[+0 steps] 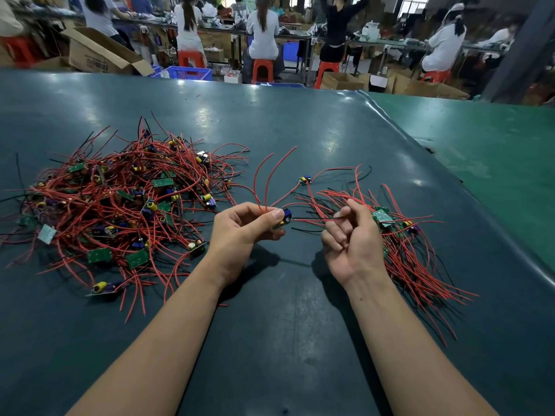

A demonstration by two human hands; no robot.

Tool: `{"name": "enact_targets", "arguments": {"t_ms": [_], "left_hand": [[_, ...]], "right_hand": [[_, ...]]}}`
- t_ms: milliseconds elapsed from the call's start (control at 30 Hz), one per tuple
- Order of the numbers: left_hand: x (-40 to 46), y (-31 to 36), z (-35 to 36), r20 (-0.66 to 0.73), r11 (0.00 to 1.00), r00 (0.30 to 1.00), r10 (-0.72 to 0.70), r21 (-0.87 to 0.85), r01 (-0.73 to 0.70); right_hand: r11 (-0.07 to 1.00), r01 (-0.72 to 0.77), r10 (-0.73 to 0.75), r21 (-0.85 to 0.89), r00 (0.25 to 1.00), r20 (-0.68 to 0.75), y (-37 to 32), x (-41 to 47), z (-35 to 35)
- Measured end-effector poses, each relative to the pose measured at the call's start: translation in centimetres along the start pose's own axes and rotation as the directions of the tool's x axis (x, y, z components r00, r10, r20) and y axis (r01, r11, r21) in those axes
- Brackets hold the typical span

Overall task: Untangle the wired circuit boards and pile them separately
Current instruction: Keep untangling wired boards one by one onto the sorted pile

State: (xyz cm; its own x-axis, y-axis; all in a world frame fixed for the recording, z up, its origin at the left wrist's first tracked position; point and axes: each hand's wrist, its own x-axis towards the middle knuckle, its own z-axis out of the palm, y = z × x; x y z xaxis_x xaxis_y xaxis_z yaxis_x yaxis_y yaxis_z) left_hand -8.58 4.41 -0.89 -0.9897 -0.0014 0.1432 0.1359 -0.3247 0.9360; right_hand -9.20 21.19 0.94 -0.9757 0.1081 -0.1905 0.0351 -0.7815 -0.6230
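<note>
My left hand (pixel 244 228) pinches one small circuit board (pixel 283 219) between thumb and fingers, held just above the table (pixel 270 325), near centre. Two red wires (pixel 264 178) rise from that grip and curve up and away toward the far side. Another red lead (pixel 312 219) runs right from the board to my right hand (pixel 351 235), whose fingers are curled round it, thumb up.

Left of my hands: the big tangled pile (pixel 120 202), red and black wires knotted over green boards with yellow and blue parts. Well apart from the board I hold, though a few of its loose ends reach close to my left hand.

Right, just behind and beside my right hand: the sorted pile (pixel 405 250), boards bunched at the far end, wires fanned out toward the near right. My right hand hides part of it.

One lone board (pixel 304 180) lies on the table farther out, between the two piles, with red and black wires trailing right.

Far background: people seated on red stools (pixel 262 70) at benches, cardboard boxes (pixel 99 52), a blue crate (pixel 187 73).
</note>
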Motion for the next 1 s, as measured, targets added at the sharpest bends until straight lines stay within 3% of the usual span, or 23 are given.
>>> {"name": "enact_targets", "arguments": {"t_ms": [233,400,533,633,767,867,1000], "left_hand": [[0.3,-0.1,-0.1,-0.034,1.0,0.999,0.005,-0.018,-0.006],[0.4,-0.3,-0.3,-0.029,1.0,1.0,0.007,-0.02,-0.008],[0.3,-0.3,-0.3,-0.026,1.0,1.0,0.01,-0.026,-0.011],[0.5,-0.2,-0.3,-0.103,0.996,0.995,0.013,-0.091,-0.023],[0.4,-0.3,-0.3,-0.082,0.998,0.996,0.021,-0.061,-0.026],[0.1,-0.4,-0.2,-0.018,0.999,0.999,0.028,0.022,-0.027],[0.3,-0.4,-0.3,-0.057,0.999,0.997,0.05,0.011,-0.049]], "right_hand": [[0.993,0.112,-0.113,-0.036,0.993,-0.02,-0.2,0.3,-0.1],[0.999,0.032,-0.032,0.008,0.999,0.018,-0.3,0.0,0.0],[0.997,0.074,-0.074,-0.031,0.997,0.022,-0.1,0.2,-0.2],[0.97,0.15,-0.136,-0.192,0.987,0.086,0.0,0.3,-0.3],[0.875,0.096,-0.016,-0.475,0.985,0.171,1.7,-0.3,-0.1],[0.828,0.15,-0.037,-0.541,0.976,0.214,2.5,-0.6,-0.1],[0.813,0.226,-0.134,-0.537,0.97,0.204,2.1,-0.3,-0.1]]}}
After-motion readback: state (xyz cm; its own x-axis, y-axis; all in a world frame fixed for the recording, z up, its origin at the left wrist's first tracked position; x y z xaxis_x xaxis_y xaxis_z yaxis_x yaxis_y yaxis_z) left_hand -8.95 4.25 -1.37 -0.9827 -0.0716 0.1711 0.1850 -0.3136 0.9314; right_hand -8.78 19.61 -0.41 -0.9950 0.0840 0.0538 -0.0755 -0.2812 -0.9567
